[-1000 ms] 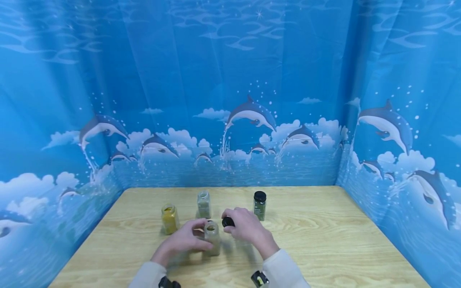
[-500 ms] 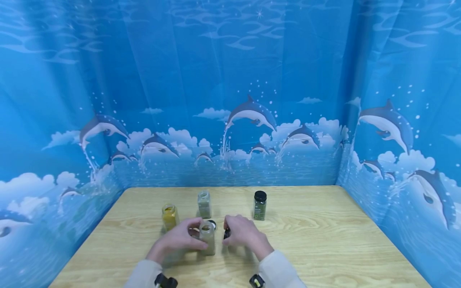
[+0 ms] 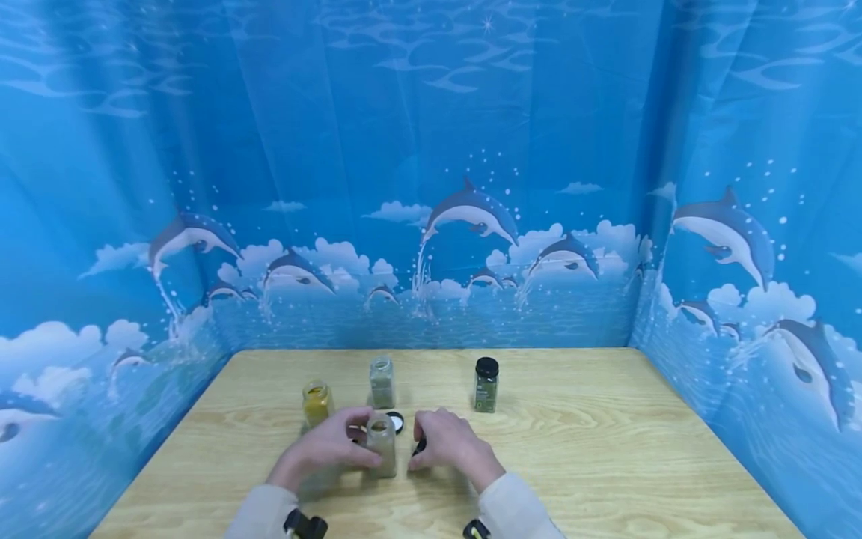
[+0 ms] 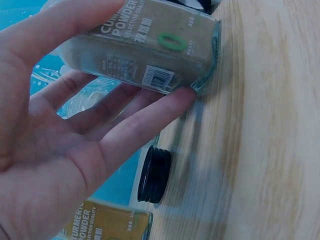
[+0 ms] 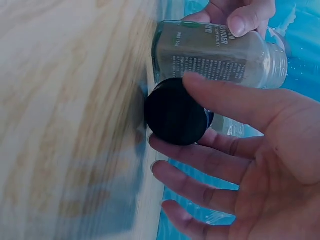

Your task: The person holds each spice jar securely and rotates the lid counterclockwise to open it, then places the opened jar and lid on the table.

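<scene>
My left hand (image 3: 330,447) holds an uncapped square glass jar (image 3: 384,454) upright between thumb and fingers, at or near the tabletop. Brownish powder fills much of it, and its label (image 4: 132,22) reads partly "POWDER". To the right of the jar, my right hand (image 3: 453,443) pinches a round black lid (image 5: 175,112) between thumb and fingers. The lid is tilted on edge close to the table, and the head view shows only a sliver of it. Just behind the held jar lies another black lid (image 3: 396,422), its white inside facing up.
An open turmeric powder jar (image 3: 316,403) stands left of my left hand. Behind are an open jar with pale greenish contents (image 3: 381,383) and, farther right, a black-capped jar (image 3: 486,385). A black lid (image 4: 155,175) lies near the turmeric. Dolphin-print curtains surround the wooden table (image 3: 606,442).
My left hand and the jar have shifted slightly left. My right hand has come down and left, bringing its lid near the table. The white-lined lid behind the jar shows more.
</scene>
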Tool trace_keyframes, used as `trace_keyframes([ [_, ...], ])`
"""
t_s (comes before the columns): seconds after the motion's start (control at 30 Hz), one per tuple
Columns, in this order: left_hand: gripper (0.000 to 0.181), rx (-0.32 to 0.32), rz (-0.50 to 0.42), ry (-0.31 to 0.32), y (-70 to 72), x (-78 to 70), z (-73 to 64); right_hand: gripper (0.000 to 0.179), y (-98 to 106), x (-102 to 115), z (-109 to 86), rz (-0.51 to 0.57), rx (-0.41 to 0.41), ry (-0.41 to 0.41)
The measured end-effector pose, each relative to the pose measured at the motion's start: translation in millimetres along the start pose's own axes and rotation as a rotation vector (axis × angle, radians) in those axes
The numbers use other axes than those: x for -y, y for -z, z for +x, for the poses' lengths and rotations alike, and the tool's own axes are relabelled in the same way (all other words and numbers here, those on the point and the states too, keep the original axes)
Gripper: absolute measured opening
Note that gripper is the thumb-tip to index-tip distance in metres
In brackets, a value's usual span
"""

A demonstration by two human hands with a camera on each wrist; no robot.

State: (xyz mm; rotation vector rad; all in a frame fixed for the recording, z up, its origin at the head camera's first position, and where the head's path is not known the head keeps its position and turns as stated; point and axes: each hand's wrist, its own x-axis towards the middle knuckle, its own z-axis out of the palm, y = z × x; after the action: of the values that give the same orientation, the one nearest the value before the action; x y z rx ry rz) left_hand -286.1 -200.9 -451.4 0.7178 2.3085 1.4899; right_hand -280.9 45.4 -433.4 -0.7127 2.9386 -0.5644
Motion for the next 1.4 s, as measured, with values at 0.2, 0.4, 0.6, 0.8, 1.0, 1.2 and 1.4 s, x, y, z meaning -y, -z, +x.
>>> trace_keyframes([
  [0.2, 0.047, -0.016, 0.03, -0.025, -3.0, -0.8, 1.9, 0.039, 0, -2, 0.6, -0.01, 0.0, 0.001],
  [0.4, 0.046, -0.031, 0.039, -0.036, -6.7, -0.3, 3.8, 0.046, 1, -2, 2.0, -0.085, 0.035, -0.017],
  [0.6, 0.05, -0.045, 0.041, -0.029, -8.9, 1.2, 5.9, 0.039, -1, -3, 2.2, -0.105, 0.035, -0.017],
  [0.8, 0.054, -0.048, 0.017, -0.034, -9.8, 1.8, 7.2, 0.041, -2, -3, 1.1, -0.117, 0.033, -0.028],
  [1.0, 0.054, -0.043, -0.001, -0.03, -10.5, 0.7, 8.2, 0.043, -4, -4, 1.2, -0.112, 0.03, -0.039],
  [1.2, 0.052, -0.042, 0.019, -0.024, -10.3, -0.3, 8.5, 0.045, -7, -5, 2.6, -0.121, 0.018, -0.05],
  [1.4, 0.054, -0.046, 0.017, -0.023, -11.4, 0.7, 8.6, 0.045, -8, -6, 3.0, -0.137, 0.012, -0.058],
])
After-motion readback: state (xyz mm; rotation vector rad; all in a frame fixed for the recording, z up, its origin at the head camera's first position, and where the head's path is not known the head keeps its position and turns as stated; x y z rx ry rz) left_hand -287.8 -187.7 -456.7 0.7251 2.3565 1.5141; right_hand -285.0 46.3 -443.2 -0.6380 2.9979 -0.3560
